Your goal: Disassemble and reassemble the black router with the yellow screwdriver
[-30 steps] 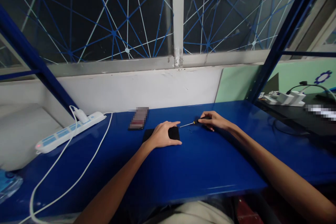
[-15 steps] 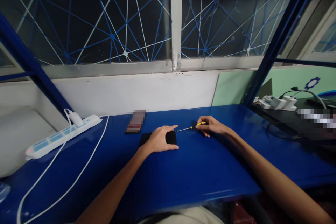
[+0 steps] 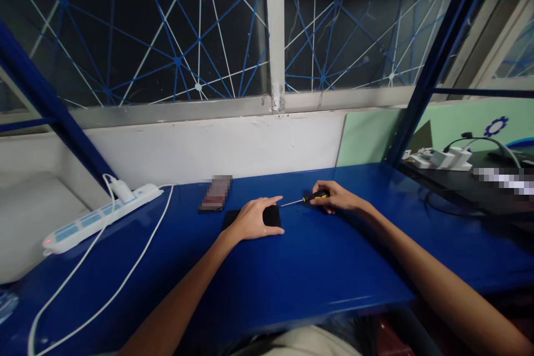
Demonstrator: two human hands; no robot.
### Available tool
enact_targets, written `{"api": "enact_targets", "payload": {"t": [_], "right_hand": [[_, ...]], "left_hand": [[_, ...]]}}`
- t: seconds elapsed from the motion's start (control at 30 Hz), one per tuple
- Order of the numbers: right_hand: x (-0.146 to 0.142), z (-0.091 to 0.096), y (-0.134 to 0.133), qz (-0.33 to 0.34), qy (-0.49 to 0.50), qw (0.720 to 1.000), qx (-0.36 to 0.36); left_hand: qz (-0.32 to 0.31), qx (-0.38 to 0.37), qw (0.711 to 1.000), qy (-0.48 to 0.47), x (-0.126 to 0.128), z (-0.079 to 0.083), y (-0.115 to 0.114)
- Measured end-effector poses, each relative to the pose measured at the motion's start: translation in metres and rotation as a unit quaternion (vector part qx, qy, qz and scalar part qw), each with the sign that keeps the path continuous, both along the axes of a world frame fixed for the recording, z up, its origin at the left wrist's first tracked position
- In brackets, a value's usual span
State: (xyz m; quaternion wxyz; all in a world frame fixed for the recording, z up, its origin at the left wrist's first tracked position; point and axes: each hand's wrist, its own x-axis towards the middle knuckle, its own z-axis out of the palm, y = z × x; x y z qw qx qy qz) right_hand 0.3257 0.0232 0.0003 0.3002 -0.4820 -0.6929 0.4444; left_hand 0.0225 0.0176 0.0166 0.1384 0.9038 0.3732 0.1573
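My left hand (image 3: 252, 219) lies flat on a thin black rectangular object (image 3: 273, 214) on the blue table (image 3: 292, 267), fingers stretched over it. My right hand (image 3: 337, 197) grips the black and yellow handle of a small screwdriver (image 3: 303, 199). Its thin shaft points left, with the tip close to the black object's far right corner. A few tiny specks, perhaps screws (image 3: 297, 211), lie on the table just below the shaft.
A blurred flat device (image 3: 216, 193) lies behind the black object. A white power strip (image 3: 98, 216) with a plugged charger and white cable (image 3: 104, 295) sits at the left. Beyond a blue post, a black desk (image 3: 467, 183) at the right carries chargers and cables.
The view shifted slightly. My right hand turned the screwdriver a little in its fingers; its tip stays by the black object's corner. My left hand has stayed flat on the object.
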Motion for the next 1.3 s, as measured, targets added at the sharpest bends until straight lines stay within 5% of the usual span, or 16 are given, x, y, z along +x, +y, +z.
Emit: {"api": "enact_targets", "payload": {"t": [0.3,0.5,0.7,0.83,1.1,1.3], "right_hand": [[-0.008,0.005,-0.003,-0.071,-0.048,0.996,0.027],[-0.005,0.000,-0.001,-0.034,-0.002,0.999,0.014],[-0.002,-0.003,0.005,-0.077,-0.122,0.986,0.078],[-0.004,-0.003,0.004,-0.062,-0.108,0.987,0.100],[-0.001,-0.003,0.002,-0.023,-0.010,1.000,-0.004],[-0.005,-0.007,0.006,-0.074,-0.118,0.984,0.115]], "left_hand": [[-0.009,0.007,1.000,0.004,0.001,0.002,-0.001],[-0.004,0.004,1.000,0.011,0.000,0.003,-0.002],[0.000,0.000,1.000,0.012,0.001,0.005,-0.003],[0.001,0.004,1.000,0.015,0.000,0.004,-0.002],[-0.009,-0.007,1.000,-0.002,0.000,0.003,-0.001],[-0.009,-0.006,1.000,-0.007,0.000,0.002,0.000]]}}
